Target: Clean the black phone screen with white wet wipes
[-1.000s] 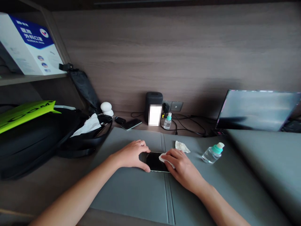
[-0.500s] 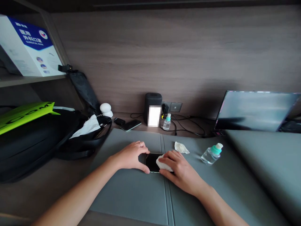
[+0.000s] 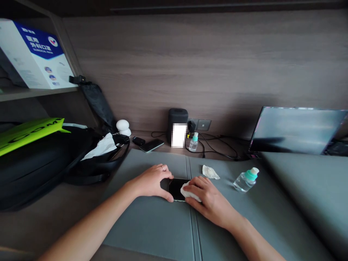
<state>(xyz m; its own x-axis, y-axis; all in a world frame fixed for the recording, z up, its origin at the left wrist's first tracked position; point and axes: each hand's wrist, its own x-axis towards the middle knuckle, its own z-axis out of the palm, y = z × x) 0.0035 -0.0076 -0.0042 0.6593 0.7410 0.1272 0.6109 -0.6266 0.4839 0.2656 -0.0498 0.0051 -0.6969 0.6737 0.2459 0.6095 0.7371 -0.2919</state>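
A black phone (image 3: 175, 188) lies screen-up on the grey desk mat (image 3: 152, 224). My left hand (image 3: 152, 182) grips the phone's left end, thumb at the near edge and fingers curled over the far edge. My right hand (image 3: 208, 197) presses a crumpled white wipe (image 3: 187, 191) onto the phone's right part, fingers closed over it. A second crumpled wipe (image 3: 210, 172) lies on the mat just beyond my right hand. A small clear bottle with a teal cap (image 3: 246, 179) lies tilted to the right.
A black bag (image 3: 49, 159) with a neon-green item fills the left. At the back stand a black speaker (image 3: 177, 121), another small bottle (image 3: 193, 141), a second phone (image 3: 151, 145), cables and a wall socket. An open laptop (image 3: 299, 128) sits at the right.
My right hand has slid the wipe leftward across the phone screen, covering more of it. My left hand has stayed in place on the phone's left end.
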